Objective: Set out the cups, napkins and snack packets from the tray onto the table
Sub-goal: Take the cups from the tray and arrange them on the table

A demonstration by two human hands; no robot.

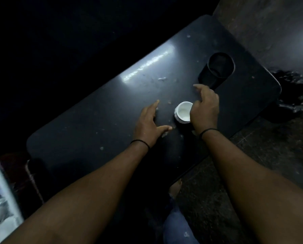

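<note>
A: Here, where is the cup (183, 112)?

B: Upright on the dark bench (94, 120), near its middle; the right hand (204, 111) curls round its right side.

A: And the left hand (149, 123)?

B: Spread, fingers straight, on the bench just left of the cup. A black tumbler (215, 70) stands beyond; a tray (1, 187) shows at lower left.

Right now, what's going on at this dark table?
A person is setting a small white cup on a dark table. The right hand is at the cup's side, seemingly gripping it, while the left hand hovers open beside it. A black cup already stands further back. A white tray sits at the lower left edge.
</note>
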